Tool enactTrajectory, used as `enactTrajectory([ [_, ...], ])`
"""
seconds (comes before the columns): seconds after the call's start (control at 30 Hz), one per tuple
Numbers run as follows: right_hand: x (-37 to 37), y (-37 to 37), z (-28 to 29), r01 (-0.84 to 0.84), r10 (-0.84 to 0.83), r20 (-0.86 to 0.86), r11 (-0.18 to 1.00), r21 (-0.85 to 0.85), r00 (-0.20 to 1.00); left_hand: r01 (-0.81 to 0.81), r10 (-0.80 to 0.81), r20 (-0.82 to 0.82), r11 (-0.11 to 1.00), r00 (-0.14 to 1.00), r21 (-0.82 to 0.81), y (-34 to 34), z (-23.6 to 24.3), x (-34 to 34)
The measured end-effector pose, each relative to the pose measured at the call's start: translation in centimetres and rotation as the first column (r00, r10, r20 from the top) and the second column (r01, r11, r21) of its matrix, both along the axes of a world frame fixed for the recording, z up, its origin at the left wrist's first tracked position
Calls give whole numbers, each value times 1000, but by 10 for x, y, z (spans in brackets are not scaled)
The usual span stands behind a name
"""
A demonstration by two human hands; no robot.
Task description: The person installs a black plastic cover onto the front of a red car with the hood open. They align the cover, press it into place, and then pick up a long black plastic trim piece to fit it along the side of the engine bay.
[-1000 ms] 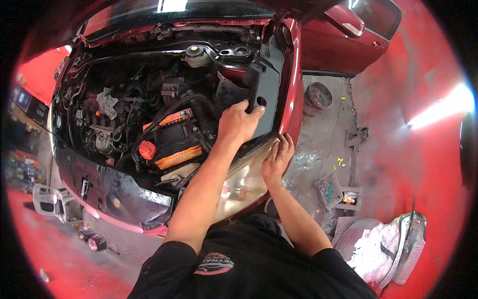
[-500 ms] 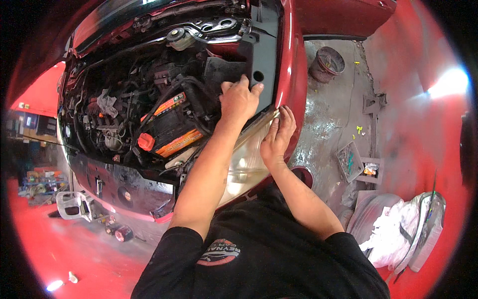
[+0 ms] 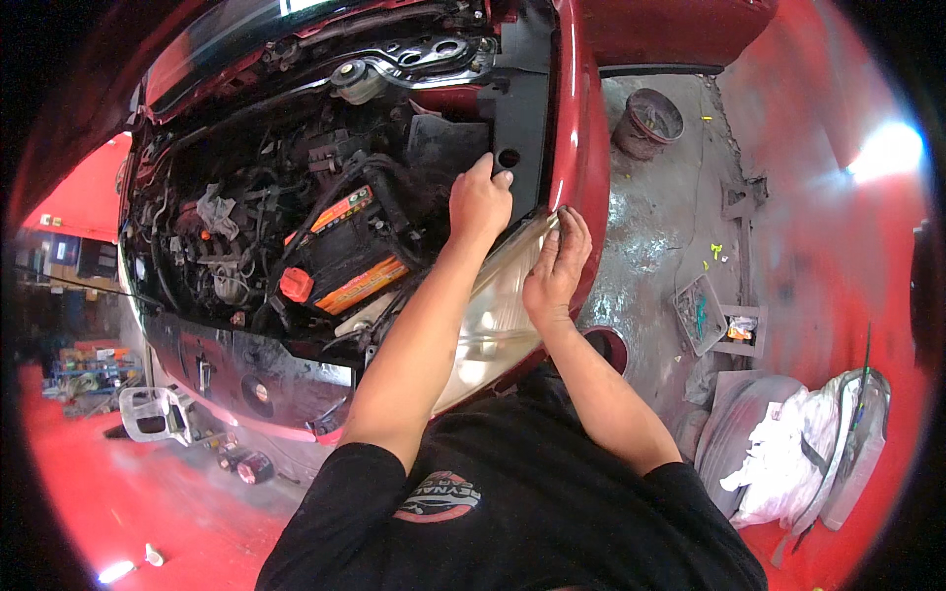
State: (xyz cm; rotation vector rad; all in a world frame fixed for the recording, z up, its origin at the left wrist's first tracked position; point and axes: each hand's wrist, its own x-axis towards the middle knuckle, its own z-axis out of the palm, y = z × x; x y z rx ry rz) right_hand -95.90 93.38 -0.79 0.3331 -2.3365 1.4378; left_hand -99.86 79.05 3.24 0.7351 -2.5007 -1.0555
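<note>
Noted at centre of frame: headlight (image 3: 498, 330), with pale, slightly yellowish lens, hazy in places and bright with glare toward its lower part, set against red fender (image 3: 581, 128). Found beyond, at upper centre: trim panel (image 3: 527, 118), dark grey, long and flat, with a round hole near its lower end, lying along the fender's inner edge. Recorded to the left: black battery (image 3: 355, 258) with orange bands, among dark, crowded engine parts (image 3: 227, 236).

Obscured: part of the headlight, behind left forearm (image 3: 419, 335). Hard to make out: lower end of the panel, partly behind the left hand (image 3: 481, 202). Cut off by the upper edge of the frame: far end of the panel.

Observed nearer, just right of centre: right hand (image 3: 559, 266), fingers nearly straight and close together, laid at the headlight's upper corner beside the fender, not clamped on anything. Observed farther, above centre: left hand, partly curled, thumb and forefinger slightly apart, at the panel's edge just below and left of the hole. Cannot tell whether gripping or only touching.
</note>
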Motion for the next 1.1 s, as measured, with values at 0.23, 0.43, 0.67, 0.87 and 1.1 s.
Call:
enactTrajectory([
  [0.23, 0, 0, 0, 14, -14, -3, 1000, 24, 1000, -71, 82, -62, 984, 995, 165, -26, -6, -6],
  [0.43, -2, 2, 0, 20, -19, 29, 999, -45, 999, 2, 32, -70, 900, 997, 436, -53, 6, -10],
  [0.67, 1, 7, 8, 3, 3, 76, 997, -83, 997, 143, -93, 243, 970, 966, -197, 1, 27, -26],
  [0.87, 1, 11, 8, -18, 34, 95, 987, -161, 995, 35, -27, 156, 998, 987, -50, 11, 47, -27],
  [1.1, 0, 13, 7, 10, 9, 81, 974, -227, 997, 95, -102, 63, 990, 993, 102, -29, 85, -12],
])
